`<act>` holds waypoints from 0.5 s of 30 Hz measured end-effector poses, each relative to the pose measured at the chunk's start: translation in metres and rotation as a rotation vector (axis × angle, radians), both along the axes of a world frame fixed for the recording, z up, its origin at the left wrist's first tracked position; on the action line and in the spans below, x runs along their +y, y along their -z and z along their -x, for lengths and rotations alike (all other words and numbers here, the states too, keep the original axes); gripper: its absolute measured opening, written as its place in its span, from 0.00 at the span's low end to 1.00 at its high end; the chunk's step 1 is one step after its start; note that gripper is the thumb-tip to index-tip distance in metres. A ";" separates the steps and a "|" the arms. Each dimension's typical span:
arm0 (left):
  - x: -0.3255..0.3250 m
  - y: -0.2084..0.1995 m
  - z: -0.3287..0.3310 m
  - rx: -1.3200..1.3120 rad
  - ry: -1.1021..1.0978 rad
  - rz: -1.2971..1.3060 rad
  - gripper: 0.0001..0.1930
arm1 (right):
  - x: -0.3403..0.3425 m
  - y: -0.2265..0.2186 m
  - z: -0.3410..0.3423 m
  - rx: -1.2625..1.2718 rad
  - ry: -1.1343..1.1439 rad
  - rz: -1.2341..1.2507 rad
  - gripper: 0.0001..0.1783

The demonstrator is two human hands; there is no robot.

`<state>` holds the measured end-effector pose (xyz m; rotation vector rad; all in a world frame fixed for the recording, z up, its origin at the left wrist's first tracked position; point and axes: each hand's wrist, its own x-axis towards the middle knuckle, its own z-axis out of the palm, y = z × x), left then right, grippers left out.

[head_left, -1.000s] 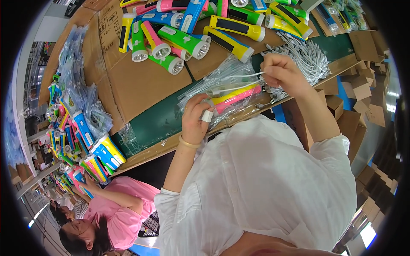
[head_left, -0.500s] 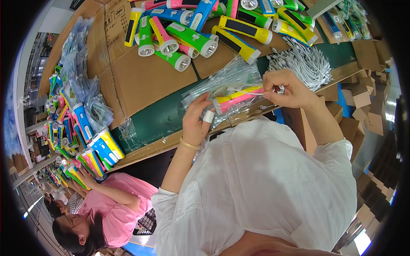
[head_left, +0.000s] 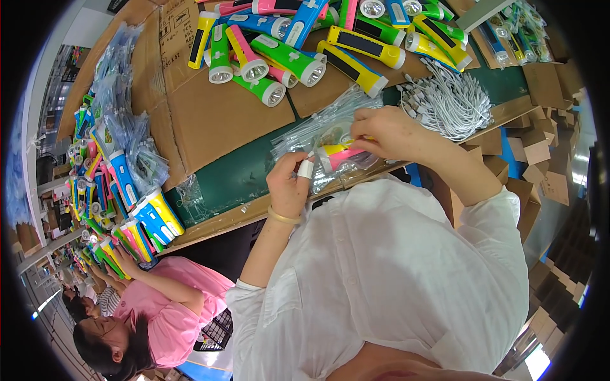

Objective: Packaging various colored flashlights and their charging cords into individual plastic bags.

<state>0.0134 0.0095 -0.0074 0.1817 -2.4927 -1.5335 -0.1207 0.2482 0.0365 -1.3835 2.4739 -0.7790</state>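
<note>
A yellow-and-pink flashlight (head_left: 337, 157) lies in or on clear plastic at the table's near edge, between my hands. My left hand (head_left: 290, 184), with white tape round one finger, pinches the clear plastic bag (head_left: 316, 179) beside the flashlight's white head. Bent over the flashlight's other end is my right hand (head_left: 383, 134), its fingers closed and pointing down; what they grip is hidden. Part of a pale cable loop shows by the right fingertips. Under and behind the flashlight is a stack of clear plastic bags (head_left: 298, 136).
Beyond my hands, a heap of colourful flashlights (head_left: 279, 54) covers cardboard. White cables (head_left: 445, 101) lie bundled at the right. More plastic bags (head_left: 121, 114) and flashlights line the left side, where a person in pink (head_left: 175, 292) works. Cardboard boxes (head_left: 537, 140) stand at far right.
My right hand has moved left, from the cable's end to the flashlight, and the stretched white cable is mostly out of sight. My left fingers have drawn slightly back from the flashlight's head.
</note>
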 end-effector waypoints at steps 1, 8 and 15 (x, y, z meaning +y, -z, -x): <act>0.004 -0.001 0.001 0.057 0.025 0.001 0.07 | -0.009 0.009 -0.002 0.012 -0.036 0.026 0.05; 0.011 -0.008 0.002 0.151 0.017 -0.027 0.08 | -0.050 -0.015 0.000 -0.647 -0.122 0.096 0.14; 0.002 0.009 -0.005 0.090 0.020 -0.158 0.07 | -0.037 0.014 -0.007 -0.106 -0.142 0.216 0.08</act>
